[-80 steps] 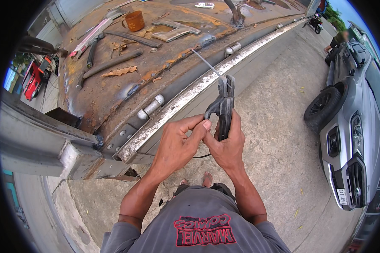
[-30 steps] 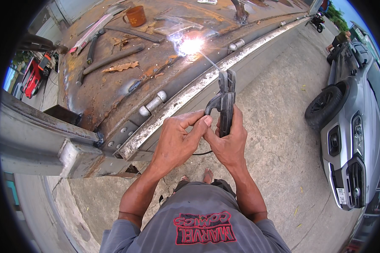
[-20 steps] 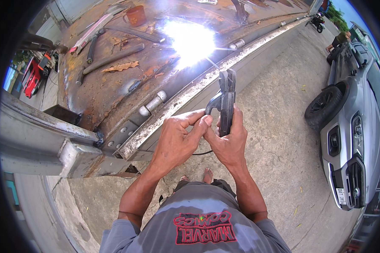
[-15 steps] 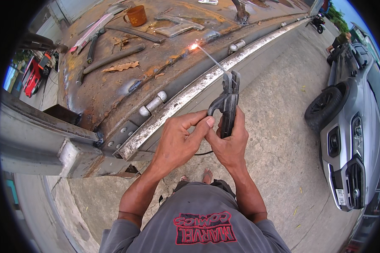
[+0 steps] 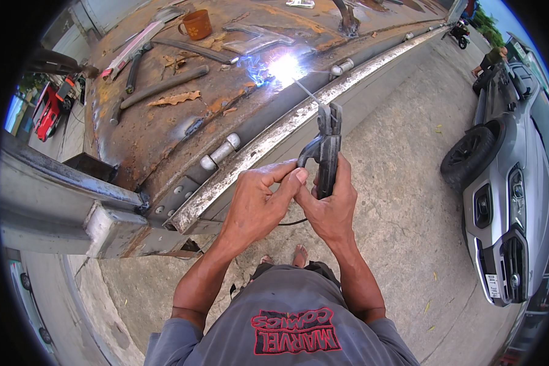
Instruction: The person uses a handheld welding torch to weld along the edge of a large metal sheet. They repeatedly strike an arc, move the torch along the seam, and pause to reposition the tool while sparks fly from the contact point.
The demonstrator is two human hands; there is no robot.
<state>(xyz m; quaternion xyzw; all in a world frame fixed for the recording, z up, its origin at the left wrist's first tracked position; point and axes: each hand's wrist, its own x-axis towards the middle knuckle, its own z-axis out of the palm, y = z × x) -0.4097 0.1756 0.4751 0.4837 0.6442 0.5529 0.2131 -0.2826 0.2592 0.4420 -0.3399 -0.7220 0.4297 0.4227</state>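
My right hand (image 5: 332, 204) is wrapped round the black handle of a welding electrode holder (image 5: 329, 146). With thumb and fingers, my left hand (image 5: 259, 198) pinches the holder's curved lever. A thin welding rod (image 5: 308, 89) sticks out of the jaws toward the rusty steel bed (image 5: 238, 116). Where its tip meets the bed near the edge, a bright white-blue arc (image 5: 285, 67) glares, with bluish smoke to its left. The glare hides the rod's tip and the metal under it.
On the bed lie a hammer (image 5: 158, 91), a flat bar (image 5: 195, 49), a cut metal plate (image 5: 259, 39) and an orange-brown mug (image 5: 196, 25). A pale rail (image 5: 250, 165) and a hinge (image 5: 221, 150) run along its edge. A silver pickup (image 5: 512, 177) stands at right.
Small orange sparks at the rod tip have grown into a bright arc with smoke. The holder has shifted slightly left, both hands keeping their grip.
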